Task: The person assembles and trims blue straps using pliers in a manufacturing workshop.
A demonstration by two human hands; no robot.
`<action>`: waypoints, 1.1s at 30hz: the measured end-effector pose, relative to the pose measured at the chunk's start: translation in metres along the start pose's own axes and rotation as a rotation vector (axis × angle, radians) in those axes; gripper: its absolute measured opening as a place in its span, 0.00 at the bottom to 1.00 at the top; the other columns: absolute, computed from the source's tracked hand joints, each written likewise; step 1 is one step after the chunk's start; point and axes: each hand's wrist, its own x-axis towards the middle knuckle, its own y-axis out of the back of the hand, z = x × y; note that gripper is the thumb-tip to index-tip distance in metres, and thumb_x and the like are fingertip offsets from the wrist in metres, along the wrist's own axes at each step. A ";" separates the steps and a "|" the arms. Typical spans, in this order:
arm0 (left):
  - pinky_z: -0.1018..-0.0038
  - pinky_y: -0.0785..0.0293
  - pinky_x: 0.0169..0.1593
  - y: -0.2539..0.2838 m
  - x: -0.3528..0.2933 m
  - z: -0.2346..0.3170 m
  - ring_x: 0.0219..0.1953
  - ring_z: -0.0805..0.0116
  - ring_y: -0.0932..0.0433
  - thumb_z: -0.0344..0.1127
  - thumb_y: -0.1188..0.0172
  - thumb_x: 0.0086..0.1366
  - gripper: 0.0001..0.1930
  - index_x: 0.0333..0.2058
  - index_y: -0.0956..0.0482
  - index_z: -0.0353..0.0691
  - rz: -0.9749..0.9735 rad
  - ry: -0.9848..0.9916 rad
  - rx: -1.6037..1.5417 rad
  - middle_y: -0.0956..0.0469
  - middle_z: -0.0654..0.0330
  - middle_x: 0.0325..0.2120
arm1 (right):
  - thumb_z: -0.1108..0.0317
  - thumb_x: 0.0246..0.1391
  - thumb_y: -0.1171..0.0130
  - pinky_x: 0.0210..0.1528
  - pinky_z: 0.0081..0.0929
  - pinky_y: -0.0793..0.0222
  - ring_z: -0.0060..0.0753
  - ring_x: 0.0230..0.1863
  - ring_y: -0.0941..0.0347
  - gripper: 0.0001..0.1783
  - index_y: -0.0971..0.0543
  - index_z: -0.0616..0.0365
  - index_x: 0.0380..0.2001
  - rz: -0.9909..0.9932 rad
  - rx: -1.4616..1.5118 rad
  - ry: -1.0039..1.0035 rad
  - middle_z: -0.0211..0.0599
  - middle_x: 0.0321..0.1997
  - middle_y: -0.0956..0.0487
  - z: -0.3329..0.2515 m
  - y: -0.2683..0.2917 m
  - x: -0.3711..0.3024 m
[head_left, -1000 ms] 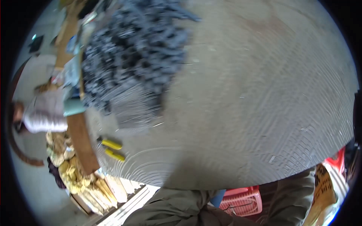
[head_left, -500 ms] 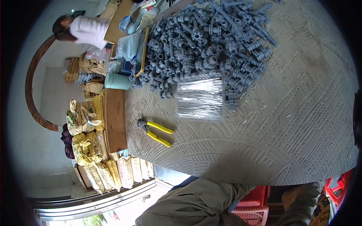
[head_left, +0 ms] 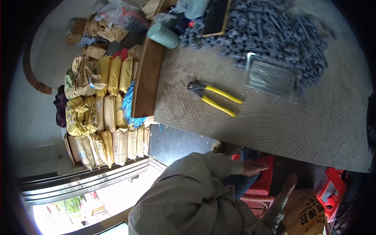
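Note:
Below the table's near edge, my left hand [head_left: 255,168] is held out over a red stool [head_left: 263,181] with its fingers stretched and nothing in it. My right hand [head_left: 289,184] is raised beside a brown paper sack [head_left: 303,213], fingers extended and empty. Neither hand touches anything on the table. End-cutting pliers [head_left: 215,98] with yellow handles lie on the tabletop, handles spread. Farther right is a clear plastic box [head_left: 272,78] full of thin silvery metal pieces. Behind it spreads a large heap of grey plastic fittings [head_left: 262,35].
The textured grey table [head_left: 290,129] has a wooden board [head_left: 147,82] along its left side. A pale green canister [head_left: 162,35] stands by that board. Stacked yellow and brown sacks [head_left: 102,113] fill the left. A red basket [head_left: 258,203] and another red stool [head_left: 331,192] are below.
The view has turned, so the table's contents sit higher and farther right. Both my hands now show below the table edge. The other person at the upper left is out of view.

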 end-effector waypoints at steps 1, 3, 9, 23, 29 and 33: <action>0.63 0.30 0.53 0.014 -0.049 0.001 0.55 0.54 0.32 0.37 0.45 0.61 0.27 0.59 0.38 0.41 -0.054 0.008 -0.098 0.36 0.51 0.55 | 0.61 0.60 0.51 0.53 0.36 0.33 0.35 0.51 0.31 0.21 0.30 0.56 0.54 -0.113 0.183 -0.012 0.37 0.52 0.27 0.022 -0.015 -0.043; 0.61 0.30 0.53 0.038 -0.148 0.005 0.51 0.53 0.28 0.37 0.44 0.59 0.21 0.52 0.30 0.44 -0.221 0.225 -0.136 0.28 0.49 0.47 | 0.60 0.53 0.43 0.41 0.38 0.30 0.37 0.41 0.24 0.16 0.24 0.56 0.42 -0.313 -1.055 -0.047 0.43 0.42 0.22 0.003 -0.083 -0.120; 0.66 0.24 0.36 0.106 -0.375 0.011 0.34 0.56 0.21 0.32 0.41 0.58 0.11 0.41 0.22 0.46 0.448 0.479 -0.070 0.20 0.57 0.33 | 0.55 0.57 0.51 0.42 0.42 0.29 0.52 0.42 0.25 0.17 0.24 0.55 0.43 -0.831 -1.236 0.367 0.49 0.42 0.22 -0.053 -0.249 -0.229; 0.69 0.24 0.39 0.134 -0.481 -0.043 0.36 0.60 0.19 0.36 0.44 0.62 0.10 0.39 0.20 0.40 1.175 0.747 -0.156 0.19 0.54 0.34 | 0.68 0.57 0.45 0.42 0.31 0.27 0.42 0.44 0.23 0.11 0.26 0.62 0.42 -1.241 -0.710 0.462 0.48 0.40 0.21 -0.046 -0.616 -0.237; 0.71 0.24 0.43 0.171 -0.552 0.047 0.40 0.65 0.20 0.34 0.41 0.61 0.12 0.43 0.21 0.39 1.223 0.897 -0.315 0.19 0.55 0.37 | 0.66 0.53 0.39 0.46 0.28 0.28 0.36 0.49 0.26 0.18 0.29 0.65 0.42 -1.095 -0.610 0.388 0.47 0.48 0.25 0.035 -0.684 -0.265; 0.68 0.29 0.51 0.259 -0.552 0.051 0.50 0.62 0.25 0.35 0.40 0.61 0.18 0.50 0.26 0.40 1.126 0.818 0.046 0.24 0.55 0.47 | 0.63 0.51 0.37 0.41 0.25 0.25 0.34 0.45 0.23 0.19 0.30 0.65 0.38 -1.012 -0.720 0.320 0.46 0.41 0.22 0.068 -0.712 -0.255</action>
